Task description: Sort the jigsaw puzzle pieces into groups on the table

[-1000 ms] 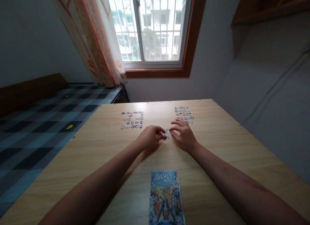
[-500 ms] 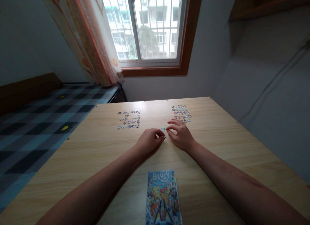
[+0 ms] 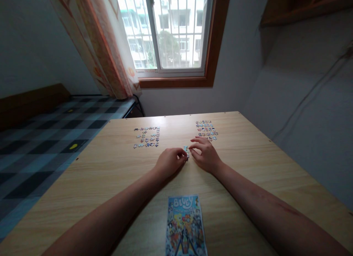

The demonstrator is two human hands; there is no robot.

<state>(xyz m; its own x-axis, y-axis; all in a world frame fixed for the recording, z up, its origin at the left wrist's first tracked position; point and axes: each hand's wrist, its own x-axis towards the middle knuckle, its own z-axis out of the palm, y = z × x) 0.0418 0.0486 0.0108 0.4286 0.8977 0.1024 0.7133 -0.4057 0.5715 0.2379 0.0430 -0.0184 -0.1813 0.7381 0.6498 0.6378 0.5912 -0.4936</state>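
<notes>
Both my hands meet at the middle of the wooden table (image 3: 248,164). My left hand (image 3: 169,162) is curled, its fingertips pinching a small cluster of joined puzzle pieces (image 3: 186,151). My right hand (image 3: 205,155) presses its thumb and fingers against the same cluster from the other side. A loose group of puzzle pieces (image 3: 147,137) lies spread out at the far left. A second group of pieces (image 3: 206,129) lies at the far right, just beyond my right fingers. A colourful picture card (image 3: 185,226) printed "Bluey" lies near the front edge between my forearms.
A bed with a blue-and-black checked cover (image 3: 41,138) stands against the table's left side. Behind the table is a wood-framed window (image 3: 176,31) with an orange curtain (image 3: 104,46). A grey wall runs along the right.
The view has shifted slightly. My hands have stayed together on the small cluster, with the fingers closing a little tighter on it.
</notes>
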